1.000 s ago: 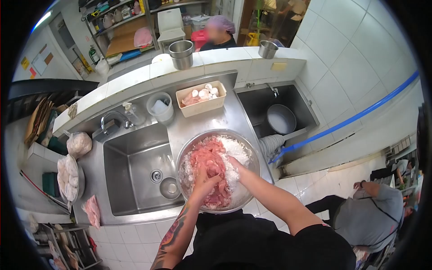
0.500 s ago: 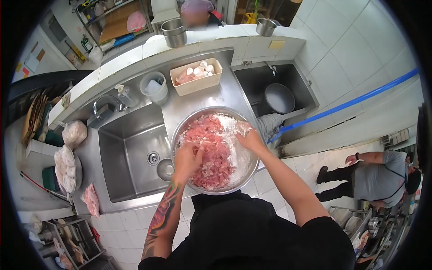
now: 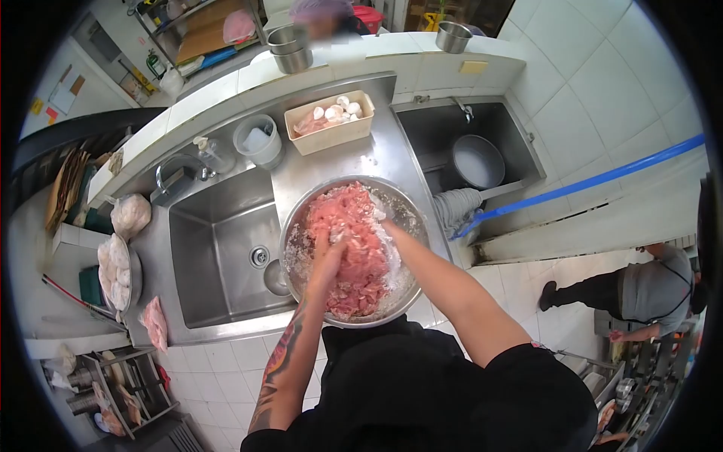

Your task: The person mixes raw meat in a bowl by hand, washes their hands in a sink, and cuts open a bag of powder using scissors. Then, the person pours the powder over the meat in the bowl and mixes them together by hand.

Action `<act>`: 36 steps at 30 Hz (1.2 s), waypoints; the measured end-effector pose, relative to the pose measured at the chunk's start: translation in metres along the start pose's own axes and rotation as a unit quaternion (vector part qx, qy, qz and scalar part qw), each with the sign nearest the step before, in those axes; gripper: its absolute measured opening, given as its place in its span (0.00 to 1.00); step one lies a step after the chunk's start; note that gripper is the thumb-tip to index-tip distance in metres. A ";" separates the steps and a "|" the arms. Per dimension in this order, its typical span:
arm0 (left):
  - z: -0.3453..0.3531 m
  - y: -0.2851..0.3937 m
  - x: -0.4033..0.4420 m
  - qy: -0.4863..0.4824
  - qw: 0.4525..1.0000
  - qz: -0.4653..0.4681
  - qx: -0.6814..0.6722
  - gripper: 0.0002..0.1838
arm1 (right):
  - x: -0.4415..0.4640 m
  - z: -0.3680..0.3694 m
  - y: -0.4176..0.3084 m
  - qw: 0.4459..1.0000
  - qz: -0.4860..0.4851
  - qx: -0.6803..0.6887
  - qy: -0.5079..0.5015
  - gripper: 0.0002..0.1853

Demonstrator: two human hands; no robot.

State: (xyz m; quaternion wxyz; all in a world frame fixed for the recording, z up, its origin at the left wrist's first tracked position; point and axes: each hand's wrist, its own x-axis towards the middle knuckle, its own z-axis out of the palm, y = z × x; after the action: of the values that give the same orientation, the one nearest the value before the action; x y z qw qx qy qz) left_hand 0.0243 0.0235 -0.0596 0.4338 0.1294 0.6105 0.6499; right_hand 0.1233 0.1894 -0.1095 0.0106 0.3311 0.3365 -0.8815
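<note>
A large metal bowl (image 3: 416,300) stands at the counter's front edge, filled with raw sliced meat (image 3: 354,275) and white powder (image 3: 390,252). My left hand (image 3: 328,255) is pushed into the left side of the meat, its fingertips buried. On the right side, my right hand (image 3: 385,227) reaches under the powdered edge of the meat, with its fingers hidden. The meat is heaped up between both hands.
Left of the bowl is a metal sink (image 3: 218,264). Behind stand a cream tub (image 3: 331,135) with meat and white pieces, and a plastic bucket (image 3: 258,142). A dark basin (image 3: 489,128) holds a pot (image 3: 478,162). A person (image 3: 655,290) stands at right, another beyond the ledge.
My left hand has gone from above the meat down into it, and my right hand from the powder at the bowl's right into the meat's edge. The person at right has turned and moved.
</note>
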 end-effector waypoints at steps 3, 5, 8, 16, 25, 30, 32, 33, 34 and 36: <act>0.017 0.018 -0.028 -0.010 0.961 0.138 0.241 0.26 | 0.025 -0.023 0.020 0.999 -0.007 -0.005 -0.034 0.31; 0.023 0.028 -0.043 -0.056 0.955 0.146 0.252 0.31 | 0.030 -0.036 0.020 0.997 -0.010 -0.067 -0.020 0.31; 0.022 0.014 -0.061 -0.137 0.858 0.205 0.451 0.43 | 0.006 -0.019 -0.017 0.944 0.031 -0.321 0.066 0.30; 0.025 -0.007 -0.025 -0.073 0.683 0.094 0.720 0.44 | -0.086 0.051 -0.019 0.724 -0.028 -0.672 0.155 0.31; -0.026 -0.036 0.027 0.072 0.851 0.129 0.503 0.29 | -0.089 0.046 0.025 0.538 -0.206 -0.815 0.063 0.47; -0.023 0.006 -0.019 0.066 0.965 -0.007 0.252 0.27 | -0.023 0.048 0.041 0.501 -0.159 -0.839 0.137 0.22; -0.033 -0.012 -0.024 0.080 0.936 0.131 0.318 0.30 | -0.010 0.039 0.031 0.522 -0.206 -0.820 0.112 0.15; -0.037 -0.012 -0.031 0.078 0.936 0.131 0.318 0.30 | -0.007 0.035 0.028 0.539 -0.250 -0.799 0.086 0.09; -0.040 -0.009 -0.040 0.069 0.905 0.134 0.397 0.34 | -0.004 0.037 0.027 0.538 -0.250 -0.800 0.087 0.09; -0.039 -0.007 -0.061 0.063 0.871 0.133 0.469 0.38 | 0.004 0.043 0.031 0.522 -0.178 -0.818 0.166 0.09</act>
State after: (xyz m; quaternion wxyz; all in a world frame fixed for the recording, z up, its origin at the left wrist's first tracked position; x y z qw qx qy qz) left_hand 0.0359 -0.0479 -0.0524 0.1921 0.3567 0.8465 0.3455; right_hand 0.1030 0.1402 -0.1061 0.0639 0.2506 0.9569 -0.1320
